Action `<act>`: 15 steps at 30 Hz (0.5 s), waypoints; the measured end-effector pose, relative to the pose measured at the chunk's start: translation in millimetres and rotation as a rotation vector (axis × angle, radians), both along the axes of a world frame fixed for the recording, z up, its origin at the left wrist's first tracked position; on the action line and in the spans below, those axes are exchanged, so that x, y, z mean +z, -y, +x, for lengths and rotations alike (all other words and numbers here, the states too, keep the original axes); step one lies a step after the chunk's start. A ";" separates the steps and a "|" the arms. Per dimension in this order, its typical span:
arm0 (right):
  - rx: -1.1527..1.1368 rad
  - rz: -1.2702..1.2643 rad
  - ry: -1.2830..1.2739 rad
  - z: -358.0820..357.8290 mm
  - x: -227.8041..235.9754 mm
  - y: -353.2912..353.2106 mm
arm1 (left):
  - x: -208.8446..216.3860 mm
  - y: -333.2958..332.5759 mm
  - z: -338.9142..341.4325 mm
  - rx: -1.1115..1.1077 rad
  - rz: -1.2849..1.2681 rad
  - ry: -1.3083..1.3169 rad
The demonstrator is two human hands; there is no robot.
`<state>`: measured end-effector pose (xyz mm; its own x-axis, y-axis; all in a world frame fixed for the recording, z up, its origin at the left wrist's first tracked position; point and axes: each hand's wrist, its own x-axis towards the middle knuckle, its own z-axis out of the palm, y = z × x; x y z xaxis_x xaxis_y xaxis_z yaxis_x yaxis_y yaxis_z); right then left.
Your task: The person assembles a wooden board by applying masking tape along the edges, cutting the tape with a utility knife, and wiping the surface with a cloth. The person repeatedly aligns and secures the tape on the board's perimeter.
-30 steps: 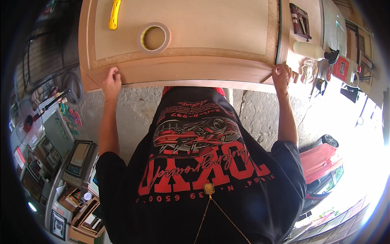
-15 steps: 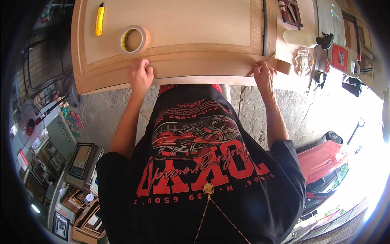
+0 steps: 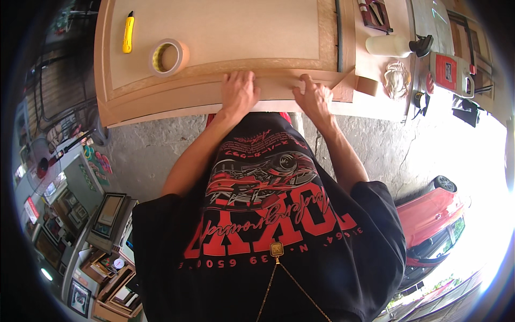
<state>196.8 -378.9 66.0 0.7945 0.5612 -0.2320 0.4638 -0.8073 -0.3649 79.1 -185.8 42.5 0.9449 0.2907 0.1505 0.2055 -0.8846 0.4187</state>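
Observation:
A large framed board (image 3: 220, 32) with a brown taped border lies on the bench before me. Along its near side runs a strip of brown tape (image 3: 177, 95). The fingers of my left hand (image 3: 239, 95) rest on this strip, stretched out and holding nothing. Farther right, my right hand (image 3: 315, 99) touches the strip with its fingers apart, the index finger extended. A roll of brown tape (image 3: 183, 55) lies on the board, left of my hands. Beyond it is a yellow utility knife (image 3: 128, 35).
On the right are a dark red tool (image 3: 376, 15), a pale spray bottle (image 3: 387, 46), a bundle of pale string (image 3: 396, 79), a red-and-white container (image 3: 449, 72) and a brown curled piece (image 3: 367, 86). A fan (image 3: 49, 165) and stacked frames (image 3: 110, 214) stand left; a red car (image 3: 432, 220) is right.
Both hands have moved toward each other along the strip. My right hand has left the strip's right end and opened from a pinch; my left fingers have straightened onto the tape.

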 end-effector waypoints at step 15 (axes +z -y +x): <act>0.166 0.123 -0.118 -75.1 8.3 -121.9 | 14.0 -66.5 -36.6 -0.115 0.028 -0.160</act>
<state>121.8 -257.0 74.3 0.6606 0.7115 -0.2397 0.5342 -0.6698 -0.5158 42.6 -119.3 56.5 0.9841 0.1777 0.0026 0.1646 -0.9168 0.3639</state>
